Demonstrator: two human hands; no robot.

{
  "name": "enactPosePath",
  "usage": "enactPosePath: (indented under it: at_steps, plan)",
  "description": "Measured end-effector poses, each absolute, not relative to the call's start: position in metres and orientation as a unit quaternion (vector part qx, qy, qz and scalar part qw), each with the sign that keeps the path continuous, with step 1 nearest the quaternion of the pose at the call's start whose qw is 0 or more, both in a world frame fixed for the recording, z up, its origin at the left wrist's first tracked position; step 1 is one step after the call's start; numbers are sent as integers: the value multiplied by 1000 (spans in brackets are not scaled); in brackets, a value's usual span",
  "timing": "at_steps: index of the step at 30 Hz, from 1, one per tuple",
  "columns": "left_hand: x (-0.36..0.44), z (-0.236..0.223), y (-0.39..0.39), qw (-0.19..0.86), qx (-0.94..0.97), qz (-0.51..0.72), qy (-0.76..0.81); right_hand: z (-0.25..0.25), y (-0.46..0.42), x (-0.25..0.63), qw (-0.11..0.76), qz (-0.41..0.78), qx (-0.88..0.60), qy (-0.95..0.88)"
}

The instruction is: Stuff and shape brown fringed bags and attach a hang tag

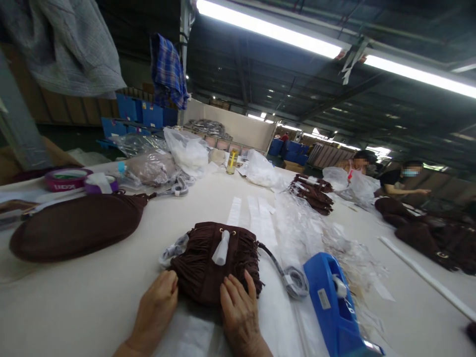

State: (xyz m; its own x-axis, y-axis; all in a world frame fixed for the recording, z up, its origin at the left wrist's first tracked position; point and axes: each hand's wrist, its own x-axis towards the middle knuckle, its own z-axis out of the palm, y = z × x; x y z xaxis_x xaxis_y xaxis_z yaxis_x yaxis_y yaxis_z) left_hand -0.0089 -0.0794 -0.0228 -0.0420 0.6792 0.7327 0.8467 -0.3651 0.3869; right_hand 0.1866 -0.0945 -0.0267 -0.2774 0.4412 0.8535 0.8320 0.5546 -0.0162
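Observation:
A dark brown fringed bag [211, 282] lies in front of me on the table. It has two gold eyelets near its top and a white wrapped tie hanging at the front. My left hand [158, 302] is closed at the bag's lower left edge, its fingertips partly hidden against the fringe. My right hand [240, 307] rests on the bag's lower front, fingers stretched out and somewhat apart. From the bag's right side runs a strap whose end is a wrapped grey coil [295, 282]. Clear plastic film [186, 332] lies beneath the bag and hands.
A blue tape dispenser [330, 307] stands close on the right. To the left are a brown oval pouch [82, 225] and tape rolls [67, 178]. Farther back are plastic bags [188, 151], a yellow can [232, 162] and stacked brown pieces [312, 191]. Co-workers sit at far right.

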Motion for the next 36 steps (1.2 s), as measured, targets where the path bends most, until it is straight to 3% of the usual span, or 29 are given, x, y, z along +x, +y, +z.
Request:
enactPosePath:
  at_steps: [4, 9, 14, 19, 26, 28, 33, 36]
  plan:
    - [8, -21, -103, 209, -792, -411, -400, -25, -93, 184, 447, -234, -406, -762]
    - [45, -22, -83, 207, -825, -409, -331, -13, -95, 180, 453, -200, -418, -761]
    - [37, -16, -60, 272, -849, -355, -282, 6, -98, 216, 364, -91, -430, -821]
    - [27, 1, -60, 278, -856, -349, -261, -2, -91, 274, 306, -112, -526, -785]
    - [29, 27, -53, 248, -852, -360, -288, -10, -108, 276, 414, -97, -616, -663]
    - [28, 32, -51, 244, -856, -355, -287, 5, -112, 264, 436, -51, -588, -679]
    - [26, 35, -50, 251, -862, -343, -276, 44, -96, 238, 363, 61, -463, -806]
    - [18, 31, -48, 245, -871, -329, -270, 46, -77, 242, 373, 167, -432, -804]
